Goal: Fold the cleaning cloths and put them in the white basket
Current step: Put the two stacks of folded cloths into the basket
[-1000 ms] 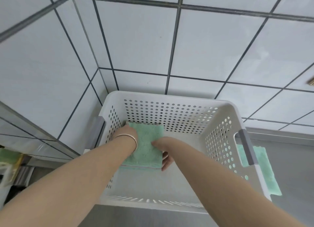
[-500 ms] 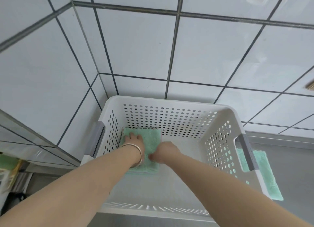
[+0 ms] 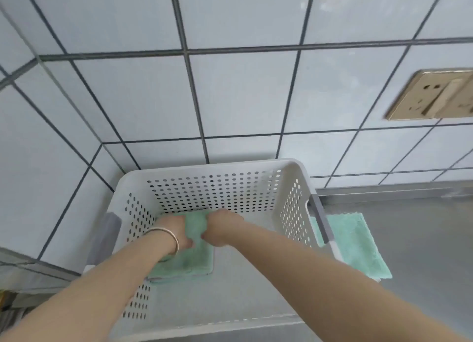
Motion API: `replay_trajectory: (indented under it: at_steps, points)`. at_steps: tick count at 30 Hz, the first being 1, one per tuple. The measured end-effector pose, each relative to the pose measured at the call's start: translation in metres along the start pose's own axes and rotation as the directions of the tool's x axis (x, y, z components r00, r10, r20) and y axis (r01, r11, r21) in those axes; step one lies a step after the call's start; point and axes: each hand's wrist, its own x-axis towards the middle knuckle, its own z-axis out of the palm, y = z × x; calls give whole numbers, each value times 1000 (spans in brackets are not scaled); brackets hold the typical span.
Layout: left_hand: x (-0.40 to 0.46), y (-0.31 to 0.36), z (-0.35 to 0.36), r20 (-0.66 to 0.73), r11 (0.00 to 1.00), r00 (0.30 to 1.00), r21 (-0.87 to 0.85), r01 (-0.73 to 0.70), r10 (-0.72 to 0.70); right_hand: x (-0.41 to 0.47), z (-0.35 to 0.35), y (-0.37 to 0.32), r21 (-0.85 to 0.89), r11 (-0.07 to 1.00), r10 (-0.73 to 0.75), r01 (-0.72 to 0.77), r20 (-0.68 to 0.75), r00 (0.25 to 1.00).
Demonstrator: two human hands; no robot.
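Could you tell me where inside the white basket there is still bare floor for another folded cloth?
The white perforated plastic basket has bare floor along its right wall and near edge. The far-left corner is crowded: folded green cloths under the left hand and right hand.

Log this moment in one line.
hands: left, right on folded cloth | in basket | second cloth outside, right

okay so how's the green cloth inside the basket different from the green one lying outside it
The cloth in the basket is folded into a compact stack on the white basket floor; the outside cloth lies on the steel counter to the basket's right. Both hands, left hand and right hand, are on the inside one; nothing touches the outside one. Both are the same mint green.
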Motion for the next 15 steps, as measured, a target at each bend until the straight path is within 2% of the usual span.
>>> replay_trajectory:
  at_steps: [3,4,6,8,10,11,12,13,14,15]
  points:
    - [-32,40,-58,-210,994,975,-68,-91,75,-49,-52,21,75,996,-43,58,-181,983]
    - [-45,58,-74,-316,985,943,-100,-141,103,-70,-67,35,106,992,-34,67,-288,957]
    - [-73,96,-99,-534,940,833,-190,-285,144,-113,-91,66,185,977,10,105,-531,847]
    - [-102,142,-108,-719,797,686,-350,-492,107,-156,-103,103,314,928,91,203,-716,692]
    - [-131,192,-103,-820,517,572,-499,-695,-21,-187,-102,143,446,857,228,260,-779,585]
    - [-140,217,-94,-823,355,563,-548,-757,-71,-196,-96,163,519,820,312,241,-759,571]
    - [-146,239,-83,-805,208,586,-591,-780,-91,-199,-86,180,592,780,393,204,-716,577]
    - [-147,261,-70,-767,102,634,-641,-761,-95,-198,-73,199,659,736,461,155,-656,598]
    - [-145,282,-56,-712,54,697,-702,-710,-90,-196,-58,221,712,696,515,93,-585,626]
    - [-137,298,-41,-640,63,764,-769,-636,-86,-190,-41,240,755,656,563,16,-503,656]
